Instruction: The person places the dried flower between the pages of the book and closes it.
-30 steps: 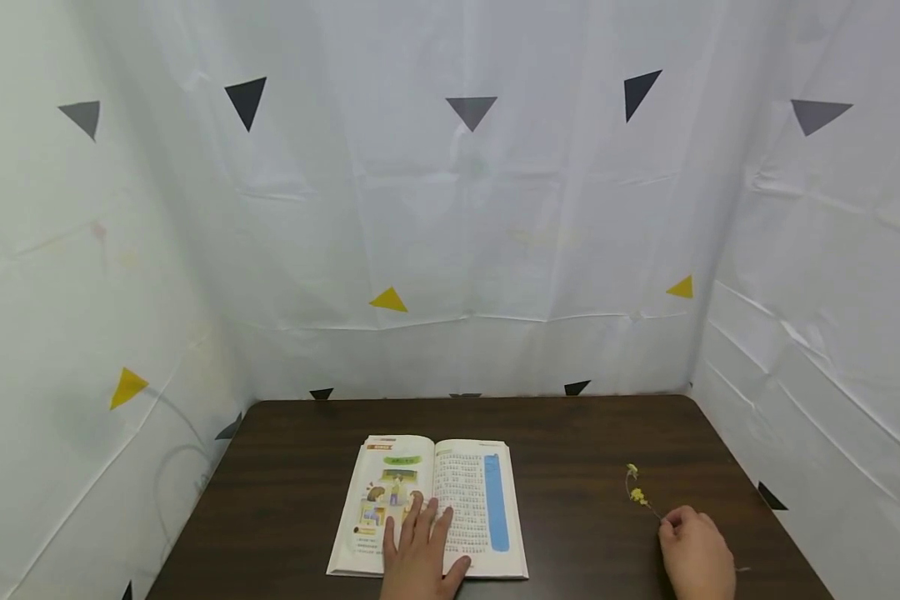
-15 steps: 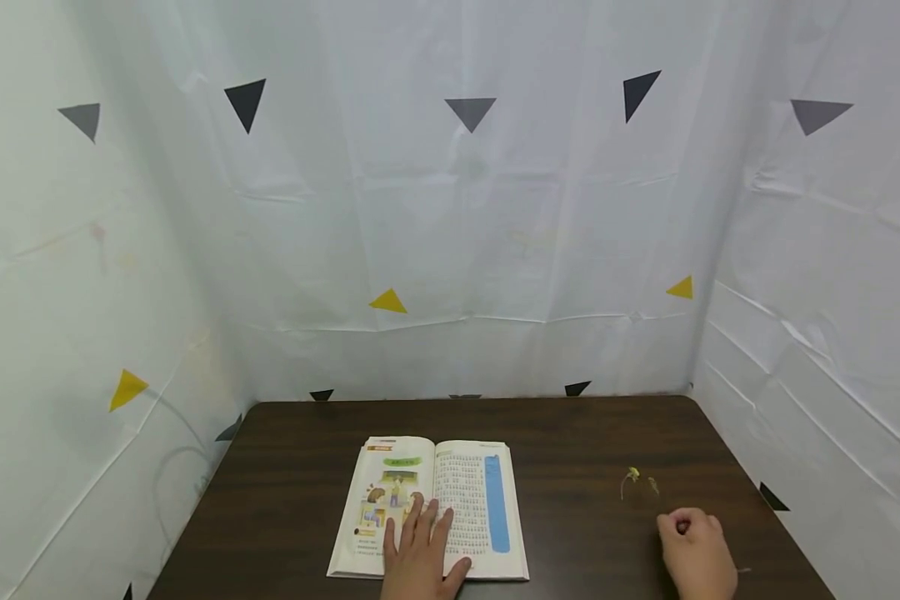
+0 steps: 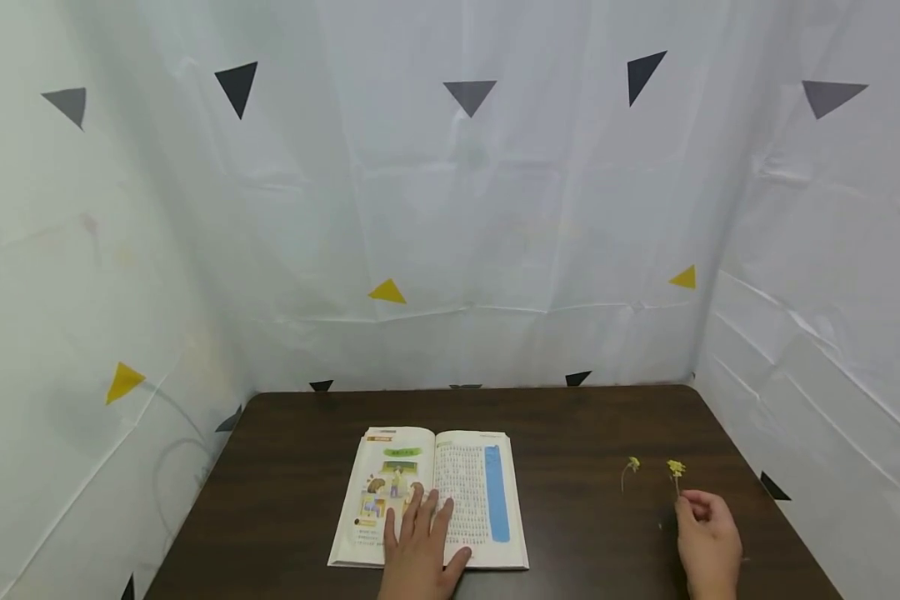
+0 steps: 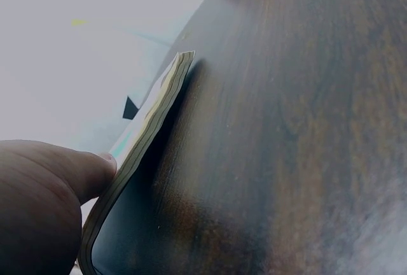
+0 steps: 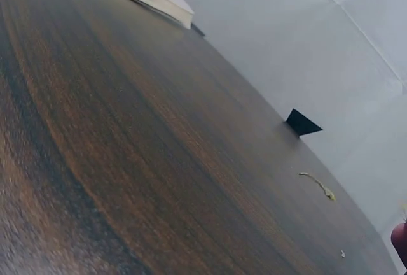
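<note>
An open book [image 3: 461,500] lies on the table with a cartoon picture on its left page. My left hand [image 3: 420,550] rests on it with fingers spread, across the lower middle. In the left wrist view the thumb [image 4: 95,170] touches the page near the book's edge [image 4: 149,125]. To the right, my right hand [image 3: 708,537] pinches a small yellow flower [image 3: 676,469] by its thin stem, blossoms pointing away from me. Beside it lies a second small flower [image 3: 630,467] with a bent stem. Only a fingertip [image 5: 399,240] of this hand shows in the right wrist view.
The dark wooden table [image 3: 285,500] is enclosed by white sheeting [image 3: 465,233] with triangle prints at the back and sides. A tiny pale scrap [image 5: 343,254] lies on the table near the loose flower.
The two-blossom sprig in my right hand has come apart; one piece now lies on the table. My right hand has turned, and the held flower points up. The left hand stays on the book.
</note>
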A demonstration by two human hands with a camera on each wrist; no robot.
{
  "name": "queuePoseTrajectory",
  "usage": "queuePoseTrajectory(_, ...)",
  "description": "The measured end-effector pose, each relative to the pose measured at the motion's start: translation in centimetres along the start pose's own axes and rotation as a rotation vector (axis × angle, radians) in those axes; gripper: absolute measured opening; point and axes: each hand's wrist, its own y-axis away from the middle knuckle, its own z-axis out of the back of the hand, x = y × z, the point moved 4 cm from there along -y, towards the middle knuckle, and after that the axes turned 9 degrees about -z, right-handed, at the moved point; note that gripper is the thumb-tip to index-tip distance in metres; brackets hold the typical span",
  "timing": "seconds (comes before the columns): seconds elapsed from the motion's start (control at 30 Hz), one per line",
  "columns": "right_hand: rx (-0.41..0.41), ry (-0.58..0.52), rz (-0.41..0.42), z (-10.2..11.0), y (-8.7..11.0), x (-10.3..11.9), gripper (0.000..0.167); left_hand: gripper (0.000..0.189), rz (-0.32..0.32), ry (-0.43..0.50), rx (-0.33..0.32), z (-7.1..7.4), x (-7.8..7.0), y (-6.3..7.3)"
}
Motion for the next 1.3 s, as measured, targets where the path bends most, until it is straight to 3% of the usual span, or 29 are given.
queuePoseTrajectory(0.23,0.037,-0.019,0.028,0.0,0.5,0.3,0.022,0.072,-0.029,-0.014,-0.021,0.5,-0.5,0.3)
queuePoseTrajectory(0.5,0.066,-0.047,0.041,0.0,0.4,1.4,0.024,0.070,-0.058,-0.036,-0.068,1.7,-0.9,-0.6)
queuePoseTrajectory(0.8,0.068,-0.062,0.042,0.1,1.0,0.9,0.016,0.071,-0.027,0.012,-0.011,1.8,-1.2,0.3)
queuePoseTrajectory(1.03,0.035,-0.057,0.064,-0.1,0.8,1.3,0.016,0.072,-0.037,0.006,-0.029,2.1,-1.2,0.0)
queuePoseTrajectory(1.17,0.036,-0.092,0.121,-0.5,2.1,1.9,0.017,0.072,-0.031,0.006,-0.026,2.1,-1.2,0.0)
queuePoseTrajectory(1.3,0.115,-0.163,0.198,-2.2,5.1,3.6,0.014,0.072,-0.028,0.016,-0.027,2.0,-1.2,0.2)
